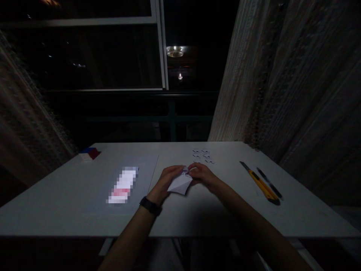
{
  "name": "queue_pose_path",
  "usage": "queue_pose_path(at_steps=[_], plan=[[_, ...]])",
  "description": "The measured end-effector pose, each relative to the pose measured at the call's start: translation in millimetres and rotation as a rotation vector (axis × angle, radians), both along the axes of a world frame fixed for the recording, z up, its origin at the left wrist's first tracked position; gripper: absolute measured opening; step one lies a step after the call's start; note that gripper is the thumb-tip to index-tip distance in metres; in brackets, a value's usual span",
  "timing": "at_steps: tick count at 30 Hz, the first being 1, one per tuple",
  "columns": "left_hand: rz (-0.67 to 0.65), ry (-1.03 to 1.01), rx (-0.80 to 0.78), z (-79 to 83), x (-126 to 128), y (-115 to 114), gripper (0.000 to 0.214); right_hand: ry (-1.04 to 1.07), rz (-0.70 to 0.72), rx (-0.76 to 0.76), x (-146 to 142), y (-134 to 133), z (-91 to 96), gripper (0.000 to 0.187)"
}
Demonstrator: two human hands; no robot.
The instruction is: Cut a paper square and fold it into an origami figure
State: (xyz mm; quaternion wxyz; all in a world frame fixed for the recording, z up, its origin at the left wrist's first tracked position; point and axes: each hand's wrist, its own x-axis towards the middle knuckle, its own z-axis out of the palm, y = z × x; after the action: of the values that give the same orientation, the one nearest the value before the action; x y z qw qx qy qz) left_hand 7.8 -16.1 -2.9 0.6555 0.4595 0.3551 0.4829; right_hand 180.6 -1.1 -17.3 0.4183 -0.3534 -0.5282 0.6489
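Left fingers [172, 170] and right fingers [196, 166] are both pinching the folded paper [179, 184] between them, kinda covering its top. Small marked pieces [207, 156] sit just past the right fingers, one partly blocked; the bright thing [124, 184] off left is pixelated out.

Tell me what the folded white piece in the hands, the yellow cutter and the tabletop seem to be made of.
Folded white piece: most likely matte paper, judging by its thin edges and flat, creased faces.
Yellow cutter: handle probably plastic, from its even, bright colour; the grey blade looks like metal.
Tabletop: smooth, pale, perhaps laminate or painted board; the dim light leaves that open.
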Motion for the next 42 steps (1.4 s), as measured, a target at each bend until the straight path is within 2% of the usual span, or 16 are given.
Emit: queue_pose_path(at_steps=[6,9,14,18,25,32,35,38,40,42], plan=[[-0.006,-0.019,-0.055,-2.7,-1,1,0.046,-0.021,-0.071,0.101,-1,3,-0.4,0.033],[-0.02,-0.049,-0.074,-3.5,0,2,0.044,-0.049,-0.102,0.15,0,1,3.7,0.032],[-0.069,-0.072,-0.088,-3.5,1,2,0.031,-0.113,-0.066,0.224,2,2,3.5,0.025],[-0.147,-0.072,-0.149,-3.5,1,2,0.039,-0.164,-0.021,0.242,4,3,0.6,0.018],[-0.105,-0.11,-0.099,-10.6,-2,5,0.018,-0.171,-0.021,0.344,3,2,3.3,0.012],[-0.044,-0.103,-0.289,-11.2,-4,10,0.019,-0.203,-0.006,0.345,0,0,1.3,0.016],[-0.009,-0.097,-0.212,-11.4,-4,10,0.02,-0.176,-0.03,0.324,0,1,0.0,0.017],[-0.015,-0.08,-0.134,-10.5,-3,8,0.029,-0.179,-0.035,0.33,1,1,1.3,0.027],[-0.005,-0.056,-0.122,-10.0,-2,7,0.035,-0.245,-0.054,0.393,2,0,3.2,0.034],[0.021,-0.055,-0.114,-9.8,-1,5,0.039,-0.357,-0.097,0.502,1,-2,4.6,0.034]])
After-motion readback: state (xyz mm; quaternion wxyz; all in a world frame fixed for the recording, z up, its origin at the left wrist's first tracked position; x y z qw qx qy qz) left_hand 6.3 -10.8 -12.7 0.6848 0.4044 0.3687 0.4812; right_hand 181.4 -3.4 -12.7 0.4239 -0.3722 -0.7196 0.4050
